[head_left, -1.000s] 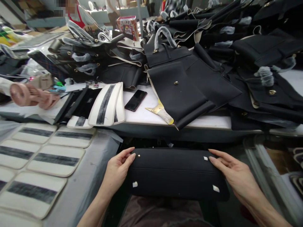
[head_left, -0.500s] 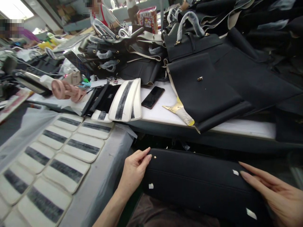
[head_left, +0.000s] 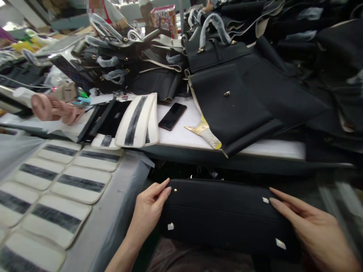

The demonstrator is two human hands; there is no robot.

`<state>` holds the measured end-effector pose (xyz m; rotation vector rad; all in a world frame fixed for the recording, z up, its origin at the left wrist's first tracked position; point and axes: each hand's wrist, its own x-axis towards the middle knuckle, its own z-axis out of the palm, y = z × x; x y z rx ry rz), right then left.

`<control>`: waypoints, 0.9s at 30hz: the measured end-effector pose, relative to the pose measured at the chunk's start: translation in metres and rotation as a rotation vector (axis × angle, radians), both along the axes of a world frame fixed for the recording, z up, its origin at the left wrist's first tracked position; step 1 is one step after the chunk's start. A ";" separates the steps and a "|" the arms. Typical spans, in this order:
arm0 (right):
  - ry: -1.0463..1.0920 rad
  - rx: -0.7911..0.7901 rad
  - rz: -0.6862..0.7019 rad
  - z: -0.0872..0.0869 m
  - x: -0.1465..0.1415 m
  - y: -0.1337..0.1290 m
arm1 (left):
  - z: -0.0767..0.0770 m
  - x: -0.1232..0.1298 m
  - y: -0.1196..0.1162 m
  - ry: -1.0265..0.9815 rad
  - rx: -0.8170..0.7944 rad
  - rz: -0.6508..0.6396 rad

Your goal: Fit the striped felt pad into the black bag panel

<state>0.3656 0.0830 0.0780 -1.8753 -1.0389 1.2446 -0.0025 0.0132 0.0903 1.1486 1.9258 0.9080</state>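
Observation:
A long black leather piece (head_left: 221,215) with rounded corners lies across my lap, low in the head view. White tabs show near three of its corners, and a small gold stud sits near its upper left one. My left hand (head_left: 151,206) pinches the upper left corner between thumb and fingers. At the upper right corner, my right hand (head_left: 309,223) grips the edge, thumb and fingers pressed on it. The underside of the piece is hidden.
Cream panels with dark stripes (head_left: 82,181) cover a table at left. On the white bench ahead are a phone (head_left: 172,116), a pink fan (head_left: 53,108), a yellow-tipped scrap (head_left: 204,132), black leather (head_left: 227,102) and bags. A person (head_left: 112,15) is behind.
The view has turned to the right, so the bench and panels appear shifted left. Both hands still hold the black piece, which also appears further left.

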 end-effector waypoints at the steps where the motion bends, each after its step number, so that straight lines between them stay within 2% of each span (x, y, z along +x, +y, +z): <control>1: 0.030 -0.016 -0.028 0.005 -0.004 0.001 | -0.001 -0.001 0.000 0.004 -0.009 -0.001; 5: 0.086 0.001 -0.039 0.012 -0.009 0.005 | -0.004 -0.003 0.002 0.056 -0.039 -0.007; 12: 0.020 0.054 0.048 0.001 0.000 0.001 | 0.002 -0.003 0.006 0.096 -0.097 0.014; 17: -0.002 0.046 0.064 0.002 -0.002 0.001 | 0.004 -0.003 0.010 0.067 -0.146 0.042; 22: -0.041 0.057 0.066 0.001 -0.001 0.002 | 0.001 -0.005 0.009 0.061 -0.160 0.057; 27: -0.059 0.072 0.079 -0.002 0.000 0.001 | -0.004 -0.007 0.008 0.071 -0.127 0.015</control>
